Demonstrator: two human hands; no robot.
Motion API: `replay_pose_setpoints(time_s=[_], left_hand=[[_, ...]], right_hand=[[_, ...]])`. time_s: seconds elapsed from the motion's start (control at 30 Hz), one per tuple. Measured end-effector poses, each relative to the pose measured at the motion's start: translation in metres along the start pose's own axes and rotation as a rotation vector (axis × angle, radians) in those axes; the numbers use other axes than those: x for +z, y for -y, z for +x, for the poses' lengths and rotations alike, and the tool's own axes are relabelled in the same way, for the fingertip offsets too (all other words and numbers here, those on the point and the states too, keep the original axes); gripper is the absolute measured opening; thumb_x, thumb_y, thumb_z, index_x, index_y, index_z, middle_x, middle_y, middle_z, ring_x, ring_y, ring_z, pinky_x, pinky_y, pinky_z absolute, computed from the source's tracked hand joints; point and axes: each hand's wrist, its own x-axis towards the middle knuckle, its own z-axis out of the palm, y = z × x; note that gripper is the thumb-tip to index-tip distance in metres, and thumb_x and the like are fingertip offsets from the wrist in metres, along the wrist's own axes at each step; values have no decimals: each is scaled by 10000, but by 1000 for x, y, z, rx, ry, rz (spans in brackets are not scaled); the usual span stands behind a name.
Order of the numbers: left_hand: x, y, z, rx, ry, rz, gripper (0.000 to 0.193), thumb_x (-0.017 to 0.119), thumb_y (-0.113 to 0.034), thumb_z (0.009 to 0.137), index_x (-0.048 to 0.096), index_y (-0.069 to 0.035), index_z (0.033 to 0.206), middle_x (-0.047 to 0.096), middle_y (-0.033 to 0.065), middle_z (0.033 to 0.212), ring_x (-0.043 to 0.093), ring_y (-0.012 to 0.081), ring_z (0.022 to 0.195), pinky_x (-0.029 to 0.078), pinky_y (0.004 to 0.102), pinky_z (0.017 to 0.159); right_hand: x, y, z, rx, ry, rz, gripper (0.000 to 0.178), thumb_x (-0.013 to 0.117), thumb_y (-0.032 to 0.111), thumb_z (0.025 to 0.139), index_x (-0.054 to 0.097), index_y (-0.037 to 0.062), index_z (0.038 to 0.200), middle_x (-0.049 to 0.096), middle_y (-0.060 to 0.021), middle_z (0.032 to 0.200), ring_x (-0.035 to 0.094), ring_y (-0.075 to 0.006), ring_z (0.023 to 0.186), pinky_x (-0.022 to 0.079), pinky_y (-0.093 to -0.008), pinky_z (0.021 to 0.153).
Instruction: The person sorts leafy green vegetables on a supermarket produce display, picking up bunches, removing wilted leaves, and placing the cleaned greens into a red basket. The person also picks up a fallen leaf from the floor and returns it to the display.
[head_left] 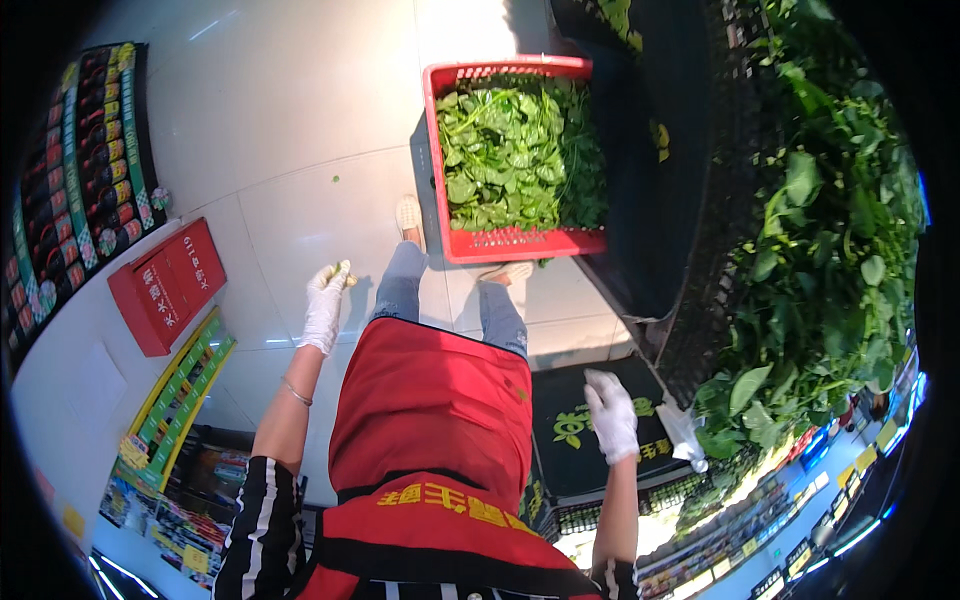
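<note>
1. Left hand (322,310), white-gloved, left of center: thumb and fingers closed, pinching a small yellow-green scrap (349,281) at the tips, above the pale tiled floor (290,210).
2. Right hand (612,418), also white-gloved, lower right of center: fingers close together and slightly bent, over a dark panel (556,400) with a yellow-green leaf print. Cannot tell whether the palm holds anything.
3. Red plastic crate (490,246), upper center, well apart from both hands. Inside: broad-leaved greens (505,150), with darker, finer greens (584,160) along the right side.
4. Right of frame: large bank of leafy vegetables (800,260). A whitish plastic bag (683,434) hangs near its lower end, just right of the right hand.
5. Beige shoes (409,213) stand near the crate; red apron (430,410) fills lower center.
6. Left edge: red box (168,286) with white lettering, below shelved bottles (105,150).
</note>
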Motion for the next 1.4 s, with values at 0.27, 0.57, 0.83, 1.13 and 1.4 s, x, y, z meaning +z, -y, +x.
replay_pose_setpoints(time_s=[0.27, 0.57, 0.83, 1.13, 1.4], left_hand=[[4, 67, 53, -44, 106, 143, 121, 699, -161, 992, 713, -42, 1006, 719, -5, 909, 627, 68, 865, 486, 229, 825], [137, 163, 93, 109, 375, 222, 628, 658, -157, 1011, 360, -13, 1544, 483, 124, 1492, 487, 208, 1359, 376, 332, 1147], [197, 193, 92, 149, 216, 343, 769, 566, -19, 1014, 98, -89, 1620, 400, 63, 1439, 504, 124, 1161, 439, 258, 1026], [204, 203, 104, 340, 246, 605, 513, 539, -121, 1062, 269, -62, 1495, 563, 143, 1261, 600, 245, 1079, 532, 307, 880], [200, 176, 108, 208, 478, 709, 525, 606, -233, 1031, 363, -41, 1454, 617, 228, 1209, 648, 358, 1041, 507, 404, 908]], right_hand=[[262, -197, 119, 357, 113, 425, 408, 689, 100, 932, 626, 22, 1328, 655, -219, 1251, 617, -340, 1211, 481, -377, 1038], [428, -383, 342, 219, 138, -162, 489, 701, 319, 902, 642, 30, 1291, 612, -251, 1327, 548, -418, 1254, 429, -444, 1091], [512, -452, 409, 422, 248, -189, 397, 700, 295, 917, 662, 30, 1210, 644, -241, 1200, 590, -395, 1152, 467, -426, 1001], [393, -249, 233, -68, -156, 264, 67, 667, 76, 929, 630, 29, 959, 630, -180, 989, 620, -363, 936, 512, -418, 832], [168, -52, 257, -282, -431, 312, 290, 647, -97, 872, 617, 18, 1137, 596, -132, 1022, 608, -283, 941, 495, -374, 867]])
